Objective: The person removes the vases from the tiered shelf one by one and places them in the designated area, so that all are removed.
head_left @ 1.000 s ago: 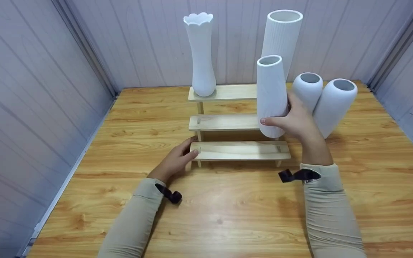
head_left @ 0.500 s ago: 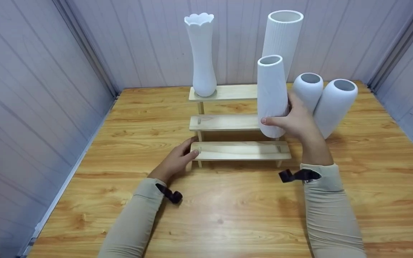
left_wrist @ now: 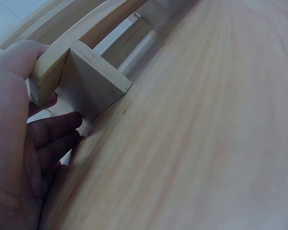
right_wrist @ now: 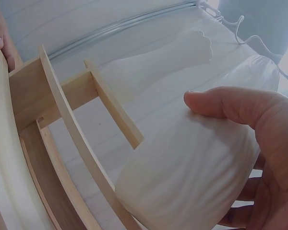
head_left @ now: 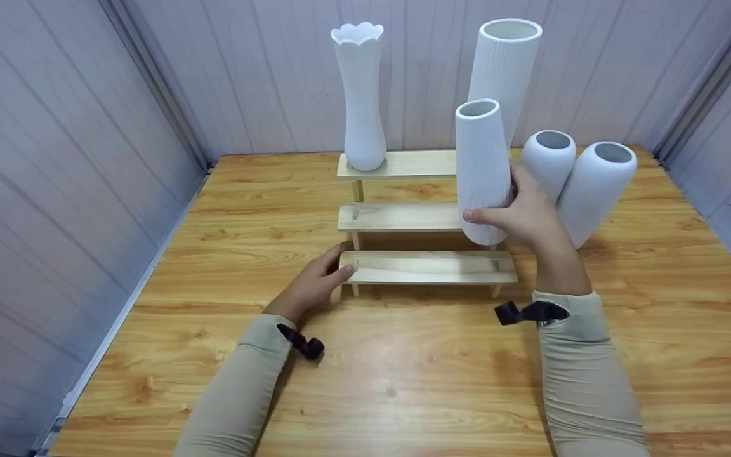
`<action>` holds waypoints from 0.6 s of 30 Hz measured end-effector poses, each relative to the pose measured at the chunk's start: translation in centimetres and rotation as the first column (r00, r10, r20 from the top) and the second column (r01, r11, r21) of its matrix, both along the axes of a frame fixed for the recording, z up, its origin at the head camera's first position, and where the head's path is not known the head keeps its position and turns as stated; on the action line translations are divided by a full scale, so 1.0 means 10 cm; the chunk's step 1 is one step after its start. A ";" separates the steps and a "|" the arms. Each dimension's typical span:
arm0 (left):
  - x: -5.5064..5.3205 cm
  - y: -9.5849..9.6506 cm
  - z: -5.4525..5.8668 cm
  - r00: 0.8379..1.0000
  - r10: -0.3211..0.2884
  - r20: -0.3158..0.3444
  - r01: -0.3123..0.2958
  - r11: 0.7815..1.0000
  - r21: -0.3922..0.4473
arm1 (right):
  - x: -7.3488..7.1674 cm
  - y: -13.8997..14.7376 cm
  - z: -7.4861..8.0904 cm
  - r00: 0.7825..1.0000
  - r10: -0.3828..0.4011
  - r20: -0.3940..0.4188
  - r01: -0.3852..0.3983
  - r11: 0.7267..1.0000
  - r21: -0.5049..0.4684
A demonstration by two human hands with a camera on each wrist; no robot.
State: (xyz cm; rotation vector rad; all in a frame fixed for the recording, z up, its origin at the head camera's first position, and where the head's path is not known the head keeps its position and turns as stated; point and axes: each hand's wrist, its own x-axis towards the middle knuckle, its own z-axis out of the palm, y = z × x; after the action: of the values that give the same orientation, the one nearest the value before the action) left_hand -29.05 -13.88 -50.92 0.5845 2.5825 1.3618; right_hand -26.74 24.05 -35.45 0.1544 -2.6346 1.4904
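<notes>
My right hand (head_left: 527, 212) grips a tall white vase (head_left: 483, 165) low on its side, thumb across the front and fingers behind. The vase's base overlaps the right end of the middle tier of a three-step wooden display stand (head_left: 426, 266); whether it bears fully on that tier I cannot tell. In the right wrist view the vase (right_wrist: 187, 167) shows faint wavy relief. My left hand (head_left: 311, 282) holds the left end of the lowest tier, its thumb on top. Seen from the left wrist, the fingers (left_wrist: 55, 129) reach below the board beside the stand's leg (left_wrist: 93, 86).
A scallop-rimmed white vase (head_left: 362, 108) stands at the left of the top tier. A wide ribbed vase (head_left: 505, 70) rises behind the held one. Two rounded white vases (head_left: 549, 165) stand close together right of my right hand. Panelled walls (head_left: 264, 76) border the wooden table (head_left: 365, 381).
</notes>
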 end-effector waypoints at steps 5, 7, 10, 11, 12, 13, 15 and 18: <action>0.01 0.00 0.00 1.000 -0.002 -0.007 0.002 1.000 0.002 | 0.00 -0.03 0.00 1.000 0.003 0.007 -0.003 1.000 0.030; 0.01 0.00 0.01 1.000 -0.001 0.000 0.001 1.000 0.005 | 0.00 -0.04 -0.01 1.000 0.007 0.017 -0.008 0.999 0.037; 0.02 0.01 0.01 1.000 0.005 0.003 -0.005 1.000 0.006 | 0.00 -0.05 -0.01 1.000 0.010 0.022 -0.011 0.999 0.047; 0.02 0.01 0.00 1.000 0.006 0.003 -0.006 1.000 0.009 | 0.00 -0.05 -0.01 1.000 0.011 0.021 -0.012 0.999 0.047; 0.02 0.01 0.01 1.000 0.005 0.002 -0.005 1.000 0.012 | 0.00 -0.05 -0.01 1.000 0.010 0.020 -0.011 0.999 0.045; 0.01 0.01 0.01 1.000 0.005 -0.001 -0.005 1.000 0.012 | 0.00 -0.05 -0.01 1.000 0.009 0.017 -0.009 0.999 0.043; 0.01 0.01 0.01 1.000 0.003 -0.004 -0.003 1.000 0.012 | 0.00 -0.04 -0.01 1.000 0.002 0.015 -0.003 0.999 0.032; 0.01 0.01 0.01 1.000 -0.004 -0.006 0.004 1.000 0.005 | 0.00 -0.04 -0.01 1.000 -0.009 0.020 0.009 1.000 0.013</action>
State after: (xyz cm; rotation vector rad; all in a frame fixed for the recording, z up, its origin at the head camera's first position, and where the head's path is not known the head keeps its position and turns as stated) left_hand -28.95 -13.82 -50.79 0.5954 2.5815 1.3677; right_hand -26.74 23.63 -35.57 0.1288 -2.6576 1.4797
